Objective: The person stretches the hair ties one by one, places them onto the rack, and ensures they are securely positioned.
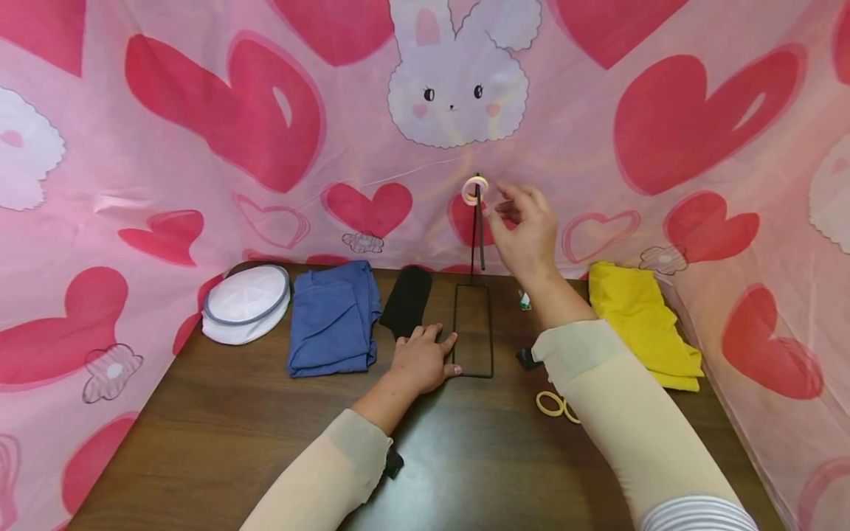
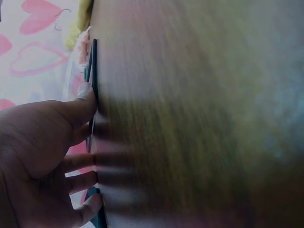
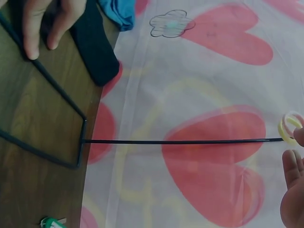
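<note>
— Fingers first: what is the right hand [image 1: 527, 232] doing up by the middle of the head view?

— Its fingers are loosely curled and a little apart, raised just right of the pale ring [image 1: 474, 189] that sits at the top of the black wire stand [image 1: 476, 243]. In the right wrist view the fingertips [image 3: 293, 166] show at the right edge, with the ring [image 3: 289, 127] just above them at the end of the stand's rod [image 3: 180, 141]. One fingertip seems to touch the ring's edge, but I cannot tell whether it is pinched.

— And the left hand [image 1: 420, 360]?

— Lower, just left of centre, lying flat on the dark wooden table [image 1: 219, 435]. Its fingers are nearly straight and slightly spread, with the thumb tip laid on the left side of the stand's rectangular base. The left wrist view, though blurred, shows the same: the thumb [image 2: 83, 102] against the thin black wire [image 2: 94, 71], the other fingers straight against the table top [image 2: 199, 114].

— What else lies about?

— Along the back of the table, from left to right: a white round cap [image 1: 246, 302], a folded blue cloth [image 1: 332, 318], a black cloth [image 1: 406, 301] just above the left hand, and a yellow cloth [image 1: 640, 321] on the right. Two more pale rings [image 1: 556, 405] lie on the table beside the right forearm. A pink sheet with hearts and a rabbit [image 1: 199, 118] hangs behind everything.
</note>
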{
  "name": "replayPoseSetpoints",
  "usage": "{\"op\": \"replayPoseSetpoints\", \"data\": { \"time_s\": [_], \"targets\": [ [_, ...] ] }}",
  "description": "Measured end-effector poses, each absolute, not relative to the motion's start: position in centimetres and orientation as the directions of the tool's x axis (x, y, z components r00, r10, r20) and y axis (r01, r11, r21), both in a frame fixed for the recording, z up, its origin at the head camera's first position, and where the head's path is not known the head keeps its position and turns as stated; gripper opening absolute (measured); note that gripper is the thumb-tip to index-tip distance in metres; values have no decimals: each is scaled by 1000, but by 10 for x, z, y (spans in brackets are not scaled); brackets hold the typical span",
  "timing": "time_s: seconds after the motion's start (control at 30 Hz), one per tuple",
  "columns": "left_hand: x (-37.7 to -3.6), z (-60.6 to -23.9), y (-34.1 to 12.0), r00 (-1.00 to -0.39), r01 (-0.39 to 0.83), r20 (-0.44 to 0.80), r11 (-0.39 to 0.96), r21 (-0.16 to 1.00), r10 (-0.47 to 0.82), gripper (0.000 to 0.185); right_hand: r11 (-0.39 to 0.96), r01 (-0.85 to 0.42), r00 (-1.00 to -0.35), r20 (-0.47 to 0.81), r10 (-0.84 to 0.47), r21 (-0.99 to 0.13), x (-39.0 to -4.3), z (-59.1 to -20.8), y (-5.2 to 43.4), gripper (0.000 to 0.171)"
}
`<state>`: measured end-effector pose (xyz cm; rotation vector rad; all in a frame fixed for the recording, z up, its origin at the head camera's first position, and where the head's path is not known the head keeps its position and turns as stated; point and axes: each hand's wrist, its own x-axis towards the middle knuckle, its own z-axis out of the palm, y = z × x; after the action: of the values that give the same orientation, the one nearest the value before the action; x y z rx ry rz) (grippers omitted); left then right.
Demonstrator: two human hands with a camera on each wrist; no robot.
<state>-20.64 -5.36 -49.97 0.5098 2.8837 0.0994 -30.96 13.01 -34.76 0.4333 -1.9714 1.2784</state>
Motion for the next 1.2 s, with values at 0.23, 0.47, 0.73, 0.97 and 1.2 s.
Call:
{"op": "replayPoseSetpoints", "data": {
  "time_s": [0.23,0.47,0.73,0.97,1.2],
  "targets": [
    [-207,-499,-55,-921,322,-195,940,111,338,71,434,-643,-671,737,78,-631,-296,-360,139,31],
    [-208,-500,-55,-919,324,-195,939,118,342,71,405,-677,-663,748,28,-615,-264,-365,144,31],
    [-207,-499,-55,-918,326,-202,939,108,342,71,405,-696,-668,742,-63,-593,-234,-365,163,32],
    [-206,-498,-55,-918,318,-211,941,113,335,71,391,-672,-714,691,-116,-629,-222,-373,182,33],
    [-205,-496,-54,-915,328,-202,936,131,349,71,441,-602,-782,603,-158,-665,-206,-385,206,33]
  ]
}}
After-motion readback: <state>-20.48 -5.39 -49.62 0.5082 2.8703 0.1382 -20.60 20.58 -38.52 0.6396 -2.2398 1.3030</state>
